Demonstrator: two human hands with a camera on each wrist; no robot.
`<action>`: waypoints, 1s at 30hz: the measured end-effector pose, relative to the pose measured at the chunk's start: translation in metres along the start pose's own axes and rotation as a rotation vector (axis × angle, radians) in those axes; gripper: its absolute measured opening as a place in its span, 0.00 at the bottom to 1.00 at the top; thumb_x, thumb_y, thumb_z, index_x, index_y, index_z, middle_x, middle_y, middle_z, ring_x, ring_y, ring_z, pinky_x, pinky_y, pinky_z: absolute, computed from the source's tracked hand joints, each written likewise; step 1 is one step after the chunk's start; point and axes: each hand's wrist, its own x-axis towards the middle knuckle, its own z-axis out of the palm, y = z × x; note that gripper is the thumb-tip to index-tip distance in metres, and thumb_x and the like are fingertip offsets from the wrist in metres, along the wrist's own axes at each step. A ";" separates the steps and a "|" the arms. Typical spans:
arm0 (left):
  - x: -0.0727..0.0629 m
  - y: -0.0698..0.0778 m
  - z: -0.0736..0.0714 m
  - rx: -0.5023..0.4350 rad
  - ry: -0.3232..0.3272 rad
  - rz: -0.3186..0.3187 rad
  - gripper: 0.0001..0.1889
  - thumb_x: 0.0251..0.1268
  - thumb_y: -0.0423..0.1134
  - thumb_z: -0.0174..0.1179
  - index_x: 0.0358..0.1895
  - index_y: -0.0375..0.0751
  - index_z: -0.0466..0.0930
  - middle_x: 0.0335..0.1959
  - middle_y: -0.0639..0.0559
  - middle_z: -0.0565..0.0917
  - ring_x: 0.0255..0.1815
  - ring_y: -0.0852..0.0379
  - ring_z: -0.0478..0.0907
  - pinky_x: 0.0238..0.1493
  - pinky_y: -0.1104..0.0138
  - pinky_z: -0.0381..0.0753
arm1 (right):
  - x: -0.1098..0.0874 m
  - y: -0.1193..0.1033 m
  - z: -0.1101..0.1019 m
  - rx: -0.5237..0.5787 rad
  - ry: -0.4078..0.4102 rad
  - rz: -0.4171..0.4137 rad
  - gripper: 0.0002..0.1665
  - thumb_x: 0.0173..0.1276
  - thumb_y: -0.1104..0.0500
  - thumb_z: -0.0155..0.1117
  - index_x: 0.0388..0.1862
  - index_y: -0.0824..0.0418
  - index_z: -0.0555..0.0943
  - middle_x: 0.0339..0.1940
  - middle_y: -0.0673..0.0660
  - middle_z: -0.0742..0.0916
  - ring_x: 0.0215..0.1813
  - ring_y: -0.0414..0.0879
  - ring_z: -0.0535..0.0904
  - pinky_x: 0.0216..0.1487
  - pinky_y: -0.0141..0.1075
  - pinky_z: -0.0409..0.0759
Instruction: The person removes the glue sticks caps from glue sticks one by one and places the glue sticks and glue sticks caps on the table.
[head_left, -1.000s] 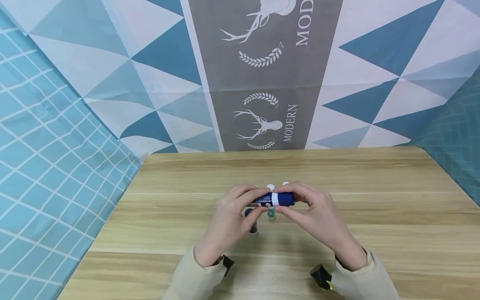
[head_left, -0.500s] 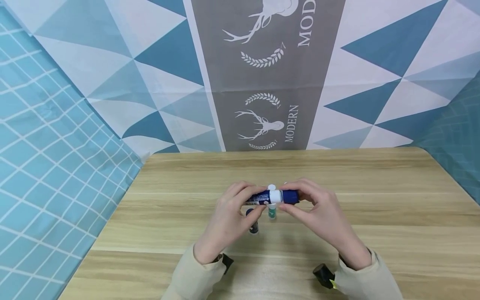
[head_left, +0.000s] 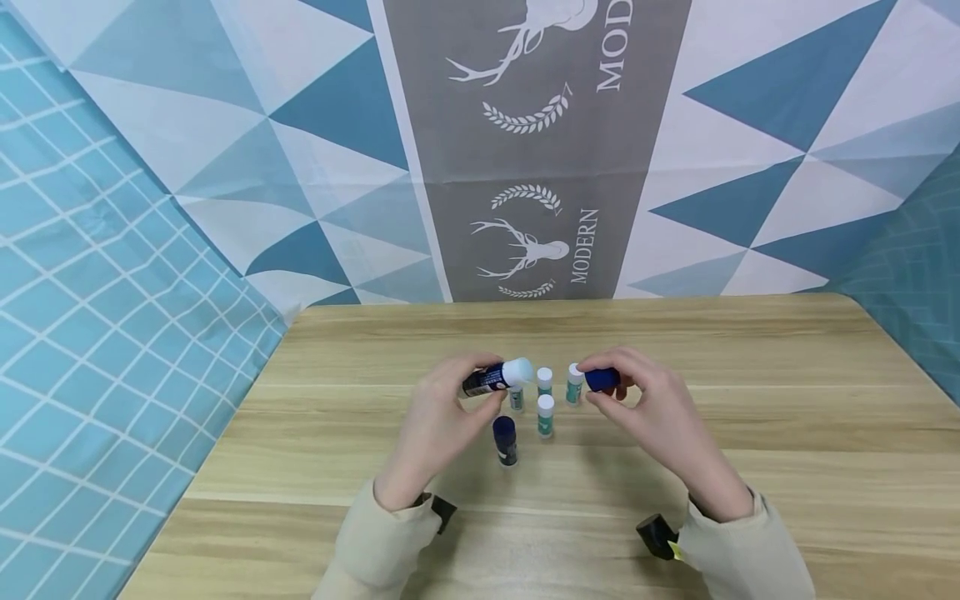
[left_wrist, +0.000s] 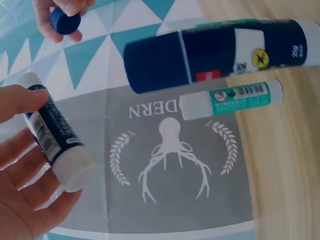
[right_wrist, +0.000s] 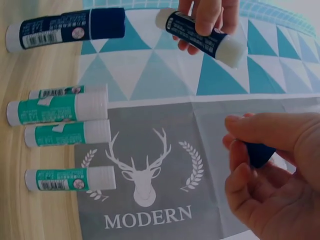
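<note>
My left hand [head_left: 435, 425] holds an uncapped dark blue glue stick [head_left: 483, 381] between thumb and fingers, tilted, its pale end pointing right. In the left wrist view that glue stick [left_wrist: 54, 127] shows a whitish exposed end. My right hand [head_left: 656, 408] pinches a dark blue cap [head_left: 602, 380], apart from the stick and to its right. The cap [right_wrist: 260, 154] is partly hidden by the fingers in the right wrist view. Below and between the hands, a capped dark blue glue stick [head_left: 506, 442] stands upright on the table.
Several smaller green glue sticks with white caps stand upright between the hands, among them a front one [head_left: 545, 417] and one [head_left: 573, 385] close by the right fingers. They stand on a wooden table [head_left: 300, 433]. A patterned cloth [head_left: 525, 150] hangs behind the table.
The cap has come off the held glue stick. The left hand with the stick moved left and the right hand with the cap slightly right, uncovering the small glue sticks between them.
</note>
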 end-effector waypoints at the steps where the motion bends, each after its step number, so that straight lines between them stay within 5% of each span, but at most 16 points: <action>1: 0.000 -0.001 0.000 0.009 0.000 -0.019 0.16 0.48 0.31 0.66 0.44 0.42 0.78 0.40 0.52 0.82 0.41 0.60 0.78 0.42 0.71 0.78 | 0.000 0.001 0.000 -0.009 -0.003 0.006 0.18 0.49 0.67 0.71 0.40 0.56 0.81 0.37 0.49 0.82 0.29 0.38 0.72 0.28 0.29 0.73; 10: 0.001 -0.014 0.004 0.030 0.037 -0.177 0.15 0.49 0.32 0.65 0.42 0.40 0.76 0.38 0.50 0.82 0.40 0.55 0.79 0.43 0.61 0.77 | 0.000 0.010 0.000 -0.036 0.012 0.018 0.12 0.57 0.66 0.65 0.41 0.56 0.82 0.43 0.54 0.80 0.35 0.42 0.71 0.29 0.31 0.68; 18: 0.001 -0.024 0.006 0.021 -0.029 -0.331 0.15 0.51 0.34 0.63 0.44 0.41 0.74 0.39 0.48 0.83 0.44 0.51 0.80 0.45 0.56 0.77 | 0.002 0.017 -0.001 -0.088 -0.064 0.097 0.15 0.62 0.68 0.57 0.47 0.58 0.80 0.46 0.58 0.79 0.36 0.45 0.71 0.30 0.32 0.68; 30: 0.000 -0.041 0.013 -0.021 -0.129 -0.420 0.13 0.49 0.33 0.63 0.39 0.40 0.72 0.35 0.47 0.82 0.37 0.53 0.80 0.39 0.63 0.79 | 0.005 0.028 0.003 -0.089 -0.145 0.270 0.22 0.57 0.66 0.64 0.51 0.68 0.72 0.43 0.64 0.83 0.32 0.47 0.79 0.31 0.35 0.73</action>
